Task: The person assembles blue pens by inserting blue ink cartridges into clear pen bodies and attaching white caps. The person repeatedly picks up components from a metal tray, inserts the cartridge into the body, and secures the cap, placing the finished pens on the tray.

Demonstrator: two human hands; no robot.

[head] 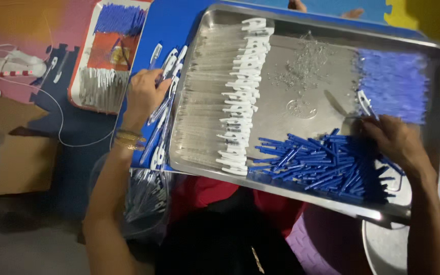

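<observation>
Pen assembly, apparently well under way though far from finished. Across the middle of the large shiny steel tray point(436, 91): a long row of clear pen barrels with white clips point(240, 97), laid side by side. At the near edge of that tray, a loose heap of blue pen refills point(322, 163), plenty left. In the tray's far right corner, a blurred patch of small blue parts point(393, 84); near its centre, a scatter of tiny clear bits point(304, 66) (too small to identify).

Just off the tray's left rim, on a blue mat point(174, 25): a cluster of finished-looking clear-and-white pens point(164, 102), seemingly the done share. Further left of the tray, a second red-rimmed tray point(85, 56) with more white and blue parts.

Left hand point(143, 97) beside the tray's left rim, fingers curled closed around several of those pens. Right hand point(393, 140) over the refill heap, fingers bent and pinching a small white clipped piece point(365, 102).
</observation>
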